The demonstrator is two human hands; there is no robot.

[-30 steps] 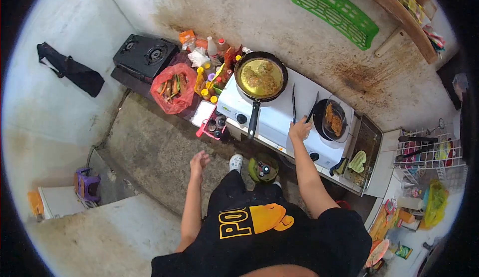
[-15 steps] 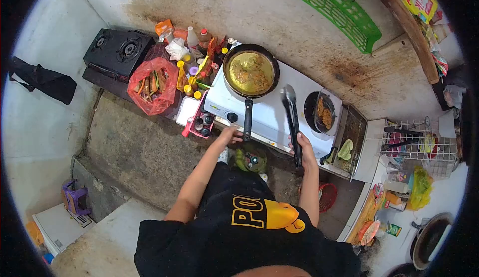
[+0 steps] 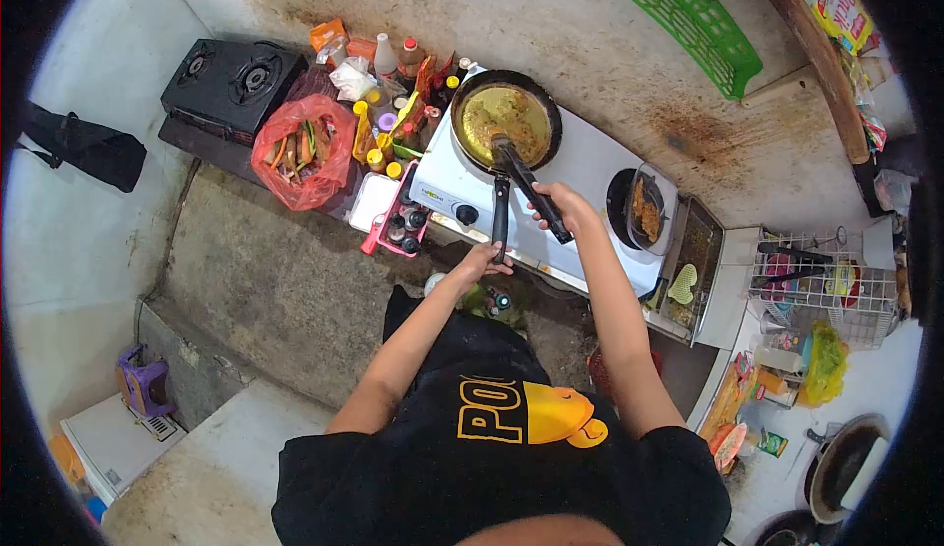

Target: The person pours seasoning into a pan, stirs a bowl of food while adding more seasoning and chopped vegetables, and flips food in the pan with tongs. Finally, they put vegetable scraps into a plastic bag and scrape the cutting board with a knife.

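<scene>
On the left burner of the white stove [image 3: 590, 213] sits a frying pan [image 3: 528, 113] with yellow oil and browned pieces of food in it. My left hand [image 3: 482, 262] is closed round the lower end of its black handle. My right hand [image 3: 567, 209] grips a pair of black-handled tongs [image 3: 534, 192], their tips reaching over the pan's near edge into the oil. To the right, a clear dish [image 3: 657, 192] with browned fried food rests over the other burner.
Left of the stove stand several sauce bottles [image 3: 410, 57], a red plastic bag [image 3: 332, 187] of vegetables and a pink basket [image 3: 403, 229] of jars. A black two-burner stove [image 3: 231, 84] lies further left. A wire dish rack [image 3: 824, 285] is at the right; a green plastic rack [image 3: 688, 30] hangs on the wall.
My right hand has swung the tongs left and forward, from above the stove's middle into the pan. My left hand, beside the handle before, has closed on its end.
</scene>
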